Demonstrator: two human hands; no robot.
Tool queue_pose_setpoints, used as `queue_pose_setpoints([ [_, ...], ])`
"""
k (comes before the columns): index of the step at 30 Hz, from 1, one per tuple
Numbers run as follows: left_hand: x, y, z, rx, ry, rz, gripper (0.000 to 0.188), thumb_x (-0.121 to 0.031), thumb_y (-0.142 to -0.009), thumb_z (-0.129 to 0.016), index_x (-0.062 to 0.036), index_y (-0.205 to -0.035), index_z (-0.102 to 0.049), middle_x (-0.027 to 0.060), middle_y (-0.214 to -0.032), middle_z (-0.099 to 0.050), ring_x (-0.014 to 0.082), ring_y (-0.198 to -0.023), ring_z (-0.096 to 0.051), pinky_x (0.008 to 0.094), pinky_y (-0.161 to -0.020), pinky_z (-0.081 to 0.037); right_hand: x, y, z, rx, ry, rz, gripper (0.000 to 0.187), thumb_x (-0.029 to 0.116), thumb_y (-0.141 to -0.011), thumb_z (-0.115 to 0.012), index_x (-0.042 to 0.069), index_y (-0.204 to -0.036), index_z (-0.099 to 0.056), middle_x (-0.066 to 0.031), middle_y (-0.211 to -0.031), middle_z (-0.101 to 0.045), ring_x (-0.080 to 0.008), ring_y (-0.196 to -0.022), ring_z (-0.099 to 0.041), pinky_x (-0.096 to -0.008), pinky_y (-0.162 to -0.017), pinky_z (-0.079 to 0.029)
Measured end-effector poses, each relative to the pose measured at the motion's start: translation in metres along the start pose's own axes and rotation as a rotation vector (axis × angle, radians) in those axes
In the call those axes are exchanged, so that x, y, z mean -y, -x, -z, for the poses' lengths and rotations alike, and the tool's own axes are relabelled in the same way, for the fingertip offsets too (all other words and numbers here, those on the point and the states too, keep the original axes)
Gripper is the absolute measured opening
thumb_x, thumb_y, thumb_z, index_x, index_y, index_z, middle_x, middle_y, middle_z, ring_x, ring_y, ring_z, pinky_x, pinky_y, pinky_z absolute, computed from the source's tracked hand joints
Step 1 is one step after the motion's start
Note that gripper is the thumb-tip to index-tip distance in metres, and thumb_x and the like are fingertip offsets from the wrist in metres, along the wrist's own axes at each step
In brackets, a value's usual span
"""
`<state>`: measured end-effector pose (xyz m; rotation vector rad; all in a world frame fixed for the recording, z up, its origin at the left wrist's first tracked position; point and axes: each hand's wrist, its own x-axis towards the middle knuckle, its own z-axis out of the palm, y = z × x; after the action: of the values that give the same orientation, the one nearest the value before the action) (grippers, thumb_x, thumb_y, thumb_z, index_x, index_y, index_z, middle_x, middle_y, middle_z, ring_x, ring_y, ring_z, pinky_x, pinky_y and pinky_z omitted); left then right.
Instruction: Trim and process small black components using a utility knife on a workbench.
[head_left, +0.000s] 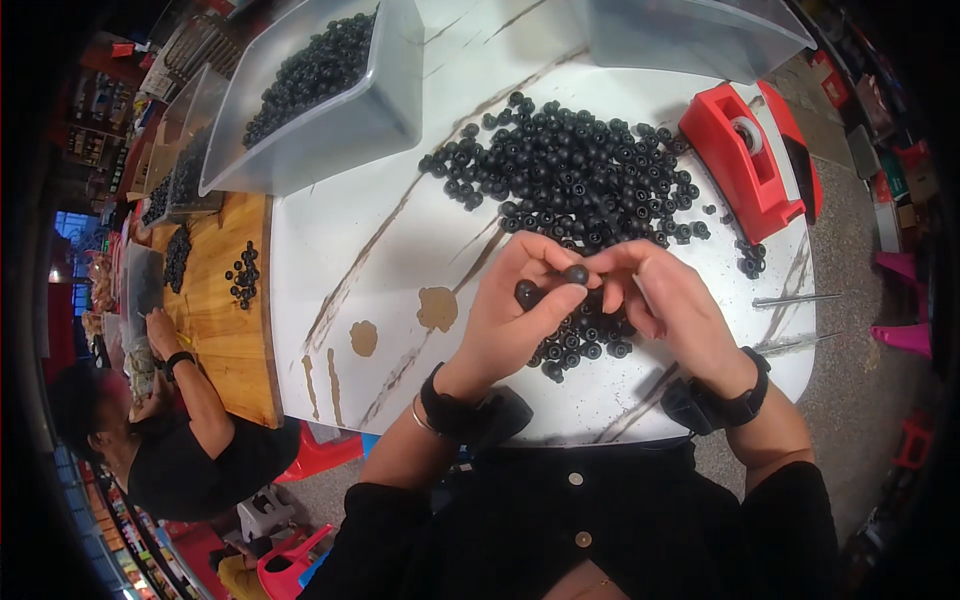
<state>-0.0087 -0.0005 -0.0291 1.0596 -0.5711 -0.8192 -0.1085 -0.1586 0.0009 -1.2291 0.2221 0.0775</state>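
Note:
My left hand and my right hand meet over the near edge of a white marbled table. Between the fingertips of both hands sits one small black round bead. My left hand also keeps a second black bead against its fingers. Under my hands lies a small cluster of black beads. A much larger heap of black beads is spread on the table just beyond my hands.
A clear plastic bin holding black beads stands at the back left, another clear bin at the back right. A red tape dispenser sits right. Two thin metal rods lie near the right edge. Another person works at a wooden table left.

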Motion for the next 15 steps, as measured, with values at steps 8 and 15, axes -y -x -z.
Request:
queue_pose_setpoints([
  [8,0.001,0.0,0.0,-0.125,-0.082,-0.012,0.016,0.002,-0.079,-0.055,-0.0035,-0.093,-0.05,0.0038,-0.083,-0.06,0.008,-0.078,-0.056,0.0199,-0.071,-0.043,-0.006,0.0,-0.008,0.048,0.227,0.172,0.03,0.013,-0.089,-0.045,0.002,-0.116,-0.046,-0.0025,-0.086,-0.056,-0.0039,-0.064,-0.047,-0.0166,-0.057,-0.038],
  [15,0.005,0.0,0.006,-0.097,-0.139,-0.054,0.015,-0.002,-0.077,-0.06,-0.0042,-0.09,-0.053,0.0023,-0.083,-0.06,0.0072,-0.077,-0.056,0.0199,-0.069,-0.043,-0.01,0.001,-0.006,0.011,0.318,0.222,0.031,0.009,-0.084,-0.051,0.003,-0.114,-0.047,-0.002,-0.085,-0.058,-0.0039,-0.064,-0.047,-0.0174,-0.058,-0.038],
])
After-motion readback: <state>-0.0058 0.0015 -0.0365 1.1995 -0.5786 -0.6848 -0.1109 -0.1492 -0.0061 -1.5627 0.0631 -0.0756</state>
